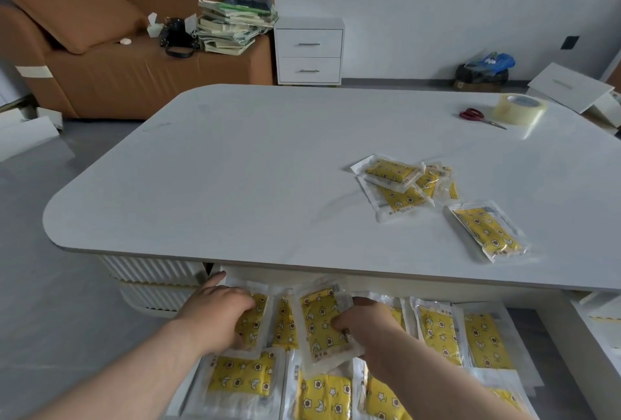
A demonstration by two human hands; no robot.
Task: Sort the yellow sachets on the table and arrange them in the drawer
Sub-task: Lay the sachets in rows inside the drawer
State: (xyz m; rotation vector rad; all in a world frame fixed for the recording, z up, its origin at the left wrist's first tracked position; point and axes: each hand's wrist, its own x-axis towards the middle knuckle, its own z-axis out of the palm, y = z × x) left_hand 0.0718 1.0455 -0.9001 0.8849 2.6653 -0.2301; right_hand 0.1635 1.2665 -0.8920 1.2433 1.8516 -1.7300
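White table (pixel 235 167) with rounded corners, broad bare stretch across its left half and far side; brown sofa (pixel 117 77) and white nightstand (pixel 309 50) well behind, grey floor open to the left. Scissors (pixel 473 115) and tape roll (pixel 519 109) just beside each other near the far right edge. Loose heap of sachets (pixel 403 184) right of centre, overlapping at odd angles; single sachet (pixel 487 231) flat near it, apart, closer to the near edge. Below that near edge, drawer (pixel 242 280) standing open, its floor nearly covered: row of sachets (pixel 440 332) side by side along the back, more laid crosswise in front. Each one a clear packet with white borders round a yellow pad printed with moons, stars and flowers. Left hand (pixel 218 312) at the back-left corner, fingers curled over the back-left sachet (pixel 257 319), thumb at its near edge, gripping it. Right hand (pixel 369 325) pinching the tilted sachet (pixel 321 315) by its right edge, raised above the row, between the two hands, little free room around it
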